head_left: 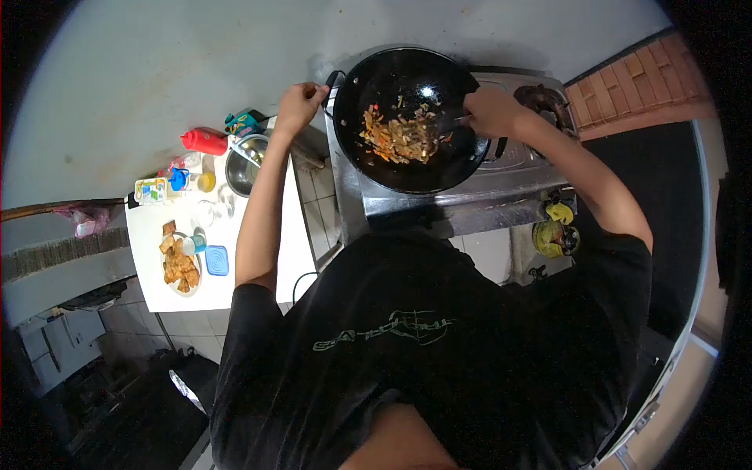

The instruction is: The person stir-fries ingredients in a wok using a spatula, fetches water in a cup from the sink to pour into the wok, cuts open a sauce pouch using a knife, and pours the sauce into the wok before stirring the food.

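Note:
A large black wok (368, 86) sits on the metal stove, with chopped, orange-flecked food (403, 139) lying in its middle and left part. My left hand (301, 108) is closed at the wok's left handle (333, 81), its fingertips pinched on it. Over the wok's right side, my right hand (492, 114) is closed around a utensil (462, 120), of which only a short piece shows; its far end reaches toward the food. The wok's right handle (499, 149) is free, just below my right hand.
Left of the stove, a white table (258, 282) bears a metal bowl (239, 171), a red bottle (205, 141), a blue lid (217, 261) and a plate of browned food (182, 270). A green gas cylinder (548, 239) stands below the stove. Dark cookware (540, 100) lies at the stove's right.

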The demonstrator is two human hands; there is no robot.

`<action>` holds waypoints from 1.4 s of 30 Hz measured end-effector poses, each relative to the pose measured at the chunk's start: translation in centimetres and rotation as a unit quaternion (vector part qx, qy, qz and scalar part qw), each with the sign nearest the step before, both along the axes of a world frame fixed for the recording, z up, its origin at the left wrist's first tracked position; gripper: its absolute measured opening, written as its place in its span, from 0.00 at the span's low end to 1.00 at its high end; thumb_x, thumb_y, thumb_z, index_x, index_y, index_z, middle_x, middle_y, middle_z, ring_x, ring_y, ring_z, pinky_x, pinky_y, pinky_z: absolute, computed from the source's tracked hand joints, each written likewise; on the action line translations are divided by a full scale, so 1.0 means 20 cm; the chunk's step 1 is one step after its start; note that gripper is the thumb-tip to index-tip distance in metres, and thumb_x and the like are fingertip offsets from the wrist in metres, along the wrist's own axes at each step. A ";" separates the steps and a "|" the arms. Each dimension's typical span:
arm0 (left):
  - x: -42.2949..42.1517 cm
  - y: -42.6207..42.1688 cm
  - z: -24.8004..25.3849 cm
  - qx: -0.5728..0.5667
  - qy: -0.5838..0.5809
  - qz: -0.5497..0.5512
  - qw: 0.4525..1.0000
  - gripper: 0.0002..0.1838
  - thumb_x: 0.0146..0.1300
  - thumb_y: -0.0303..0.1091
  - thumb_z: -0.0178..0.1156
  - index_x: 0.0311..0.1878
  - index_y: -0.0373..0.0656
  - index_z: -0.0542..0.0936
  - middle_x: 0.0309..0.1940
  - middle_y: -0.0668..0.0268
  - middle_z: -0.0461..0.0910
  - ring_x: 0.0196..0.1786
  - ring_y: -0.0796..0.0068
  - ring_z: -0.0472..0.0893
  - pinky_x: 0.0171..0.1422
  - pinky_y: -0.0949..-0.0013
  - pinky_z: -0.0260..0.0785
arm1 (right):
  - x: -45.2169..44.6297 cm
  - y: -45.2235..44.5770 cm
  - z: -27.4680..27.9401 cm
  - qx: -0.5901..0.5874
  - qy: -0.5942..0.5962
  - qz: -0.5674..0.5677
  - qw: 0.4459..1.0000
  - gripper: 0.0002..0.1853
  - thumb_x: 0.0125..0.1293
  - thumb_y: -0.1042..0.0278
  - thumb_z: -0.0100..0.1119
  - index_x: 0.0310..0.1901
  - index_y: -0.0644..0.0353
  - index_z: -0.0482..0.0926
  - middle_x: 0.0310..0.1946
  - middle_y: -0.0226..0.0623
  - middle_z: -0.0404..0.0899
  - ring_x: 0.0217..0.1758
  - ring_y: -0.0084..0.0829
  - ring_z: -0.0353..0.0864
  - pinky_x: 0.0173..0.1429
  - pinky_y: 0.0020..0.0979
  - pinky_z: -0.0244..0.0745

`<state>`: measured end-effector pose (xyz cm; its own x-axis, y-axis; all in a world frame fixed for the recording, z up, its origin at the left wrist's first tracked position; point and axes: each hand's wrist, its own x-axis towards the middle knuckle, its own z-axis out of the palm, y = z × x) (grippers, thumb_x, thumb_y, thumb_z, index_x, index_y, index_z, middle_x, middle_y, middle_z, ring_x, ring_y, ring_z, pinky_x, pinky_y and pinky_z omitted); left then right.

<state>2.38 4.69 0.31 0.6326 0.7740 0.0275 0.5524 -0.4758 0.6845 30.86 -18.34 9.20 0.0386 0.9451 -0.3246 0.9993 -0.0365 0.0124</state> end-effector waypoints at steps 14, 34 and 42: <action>-0.01 0.04 -0.05 -0.030 -0.061 -0.013 0.998 0.20 0.62 0.48 0.61 0.35 0.36 0.83 0.25 0.54 0.82 0.28 0.62 0.79 0.40 0.64 0.71 | -0.11 0.11 0.09 -0.034 0.041 -0.059 0.997 0.12 0.60 0.62 0.63 0.35 0.64 0.83 0.31 0.52 0.82 0.41 0.51 0.82 0.43 0.46 0.77; -0.01 0.01 0.01 -0.034 -0.010 -0.016 0.999 0.21 0.64 0.48 0.60 0.33 0.35 0.82 0.20 0.60 0.77 0.24 0.73 0.72 0.34 0.66 0.67 | 0.10 0.32 -0.06 0.178 -0.046 0.127 0.975 0.10 0.60 0.64 0.60 0.44 0.52 0.82 0.28 0.40 0.82 0.35 0.45 0.84 0.38 0.46 0.78; -0.02 0.01 0.01 -0.069 -0.042 -0.015 0.997 0.21 0.64 0.46 0.61 0.33 0.33 0.82 0.19 0.63 0.76 0.24 0.76 0.70 0.33 0.68 0.65 | 0.03 0.16 0.30 0.029 -0.102 0.010 0.994 0.11 0.57 0.65 0.61 0.39 0.60 0.83 0.34 0.50 0.83 0.42 0.50 0.84 0.44 0.46 0.80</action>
<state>2.01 4.89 0.41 0.6551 0.7551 -0.0243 0.4779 -0.3892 0.7875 31.53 -15.16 15.18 0.0797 0.9629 -0.2577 0.9767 -0.0238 0.2131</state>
